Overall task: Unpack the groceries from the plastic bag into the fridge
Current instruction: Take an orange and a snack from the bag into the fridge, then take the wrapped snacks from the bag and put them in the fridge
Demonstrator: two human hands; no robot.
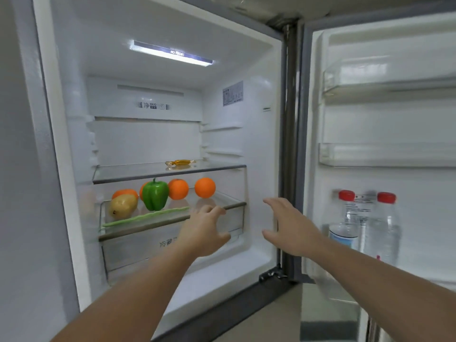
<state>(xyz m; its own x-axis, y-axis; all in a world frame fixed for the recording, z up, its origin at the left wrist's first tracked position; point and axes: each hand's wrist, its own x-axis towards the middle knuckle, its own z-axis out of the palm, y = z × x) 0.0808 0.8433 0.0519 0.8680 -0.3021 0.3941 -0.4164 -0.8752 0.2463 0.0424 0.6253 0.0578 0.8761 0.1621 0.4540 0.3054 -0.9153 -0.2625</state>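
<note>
The fridge (158, 99) stands wide open, interior lit. On the lower glass shelf (172, 219) a long green bean (145, 215) lies flat along the front edge, its length running left to right, behind it a green pepper (155, 195) upright, stem up, a pear (123, 206) and oranges (204, 187). Left hand (206, 230) reaches in, fingers loosely spread, empty; right hand (288, 225) open, holding nothing. Two bottles (365, 225) stand in the door.

left grip (206, 232) at lower shelf (172, 222) front edge | pepper (155, 195), pear (123, 206), long bean (145, 215) on that shelf, left of it | two oranges (178, 189) just behind it | candy (180, 162) on shelf above | bottles (365, 225) in door, right of right grip (291, 228)
</note>
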